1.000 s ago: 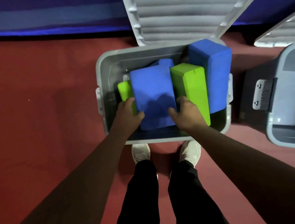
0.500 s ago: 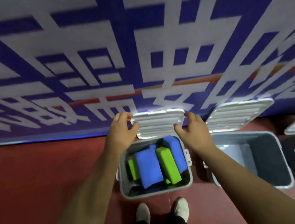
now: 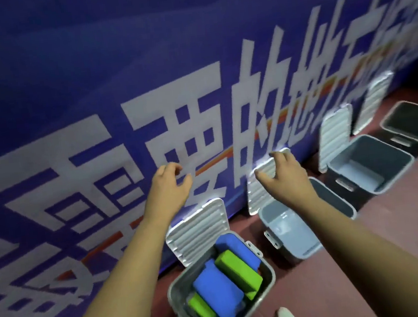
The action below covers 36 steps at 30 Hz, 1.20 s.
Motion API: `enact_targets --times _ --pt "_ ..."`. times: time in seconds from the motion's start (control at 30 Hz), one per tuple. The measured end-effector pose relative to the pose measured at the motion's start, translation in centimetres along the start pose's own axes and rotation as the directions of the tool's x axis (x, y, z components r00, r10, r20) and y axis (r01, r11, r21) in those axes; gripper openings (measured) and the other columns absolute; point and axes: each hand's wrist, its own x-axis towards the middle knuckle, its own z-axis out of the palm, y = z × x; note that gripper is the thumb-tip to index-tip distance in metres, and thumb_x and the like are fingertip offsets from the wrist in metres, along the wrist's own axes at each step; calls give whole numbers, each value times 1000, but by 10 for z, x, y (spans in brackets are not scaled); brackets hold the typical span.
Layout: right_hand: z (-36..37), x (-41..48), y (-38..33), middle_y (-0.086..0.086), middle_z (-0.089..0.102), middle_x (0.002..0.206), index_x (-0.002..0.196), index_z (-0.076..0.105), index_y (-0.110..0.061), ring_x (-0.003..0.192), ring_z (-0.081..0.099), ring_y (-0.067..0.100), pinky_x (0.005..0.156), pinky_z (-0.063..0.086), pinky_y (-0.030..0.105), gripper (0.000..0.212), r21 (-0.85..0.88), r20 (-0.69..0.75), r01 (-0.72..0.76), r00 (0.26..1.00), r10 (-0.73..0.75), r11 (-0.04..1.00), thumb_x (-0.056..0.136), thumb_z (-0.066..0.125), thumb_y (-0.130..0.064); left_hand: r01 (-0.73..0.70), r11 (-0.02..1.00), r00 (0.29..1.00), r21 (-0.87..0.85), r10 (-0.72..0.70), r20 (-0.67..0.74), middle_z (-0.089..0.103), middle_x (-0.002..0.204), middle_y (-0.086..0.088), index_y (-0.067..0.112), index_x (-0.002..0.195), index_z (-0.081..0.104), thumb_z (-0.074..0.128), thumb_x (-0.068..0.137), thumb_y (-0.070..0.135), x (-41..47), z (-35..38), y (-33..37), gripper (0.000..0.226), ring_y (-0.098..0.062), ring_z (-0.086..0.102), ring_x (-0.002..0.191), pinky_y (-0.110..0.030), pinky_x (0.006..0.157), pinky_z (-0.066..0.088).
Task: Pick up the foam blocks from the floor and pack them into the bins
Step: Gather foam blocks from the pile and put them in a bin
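Now that both hands have lifted off the blocks, the left hand (image 3: 169, 186) hovers loosely curled, empty; the foam blocks (image 3: 217, 290) stay packed in the near bin (image 3: 176, 296); the right hand (image 3: 284, 175), likewise empty, hovers near the next, unfilled bin (image 3: 289, 230).

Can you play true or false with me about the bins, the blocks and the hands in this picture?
1. The nearest grey plastic bin holds blue foam blocks and green foam blocks. True.
2. The left hand and the right hand each hold a block. False: both are raised and hold nothing.
3. The nearest bin's white ribbed lid is shut. False: it stands open, tipped back toward the blue banner.
4. The next grey bin along the wall shows no blocks inside. True.
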Motion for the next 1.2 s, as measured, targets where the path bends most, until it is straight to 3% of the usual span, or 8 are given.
enact_targets --times 0.2,0.37,0.57,0.67,0.8,0.93,1.1,1.2 --pt "-48 -117 41 11 52 128 130 52 -16 122 49 32 104 41 48 66 -25 -173 -261 952 253 965 81 50 -60 -244 967 942 -69 253 218 53 122 -1 18 122 56 57 93 36 -37 32 51 34 -19 55 111 -37 94 48" --pt "-110 -236 97 13 51 132 134 51 -13 121 51 35 103 41 47 60 3 -343 -506 810 477 862 87 58 -50 -452 873 805 -184 488 337 59 113 -6 13 112 62 63 89 33 -105 87 144 31 -25 57 106 -35 93 45" --pt "-190 -397 161 9 52 131 133 54 -14 122 50 31 102 39 44 57 84 -539 -733 537 650 675 88 61 -48 -638 677 516 -368 730 447 61 107 -9 8 109 64 64 89 29 -237 156 280 29 -24 59 101 -36 93 46" --pt "-224 -488 191 9 55 125 128 56 -14 121 51 31 99 41 44 71 161 -607 -798 384 696 580 79 47 -64 -707 541 339 -456 825 453 62 110 -11 7 111 63 64 89 27 -327 192 346 29 -26 58 104 -37 96 45" --pt "-261 -620 235 10 55 126 129 56 -11 123 50 31 99 38 43 63 222 -662 -866 204 721 449 84 56 -55 -731 397 137 -555 882 451 62 110 -11 7 110 64 66 88 25 -464 235 419 28 -27 58 105 -37 93 44" --pt "-292 -744 275 10 56 126 126 59 -12 121 53 31 98 39 42 71 322 -689 -879 37 724 351 77 44 -60 -694 323 -14 -643 887 461 62 106 -13 5 105 63 66 88 22 -607 274 477 24 -31 57 104 -39 90 44" --pt "-332 -867 329 10 55 129 127 58 -11 124 52 30 101 39 43 51 384 -687 -890 -98 720 245 86 68 -40 -655 256 -139 -711 884 447 61 104 -10 6 99 62 66 89 18 -747 305 528 17 -26 55 101 -26 80 34" --pt "-358 -906 365 10 54 129 129 57 -12 126 50 30 104 38 43 51 414 -663 -883 -125 738 222 87 67 -40 -650 277 -145 -708 869 473 56 96 -2 10 92 59 65 88 19 -792 325 547 11 -22 54 94 -26 76 33"
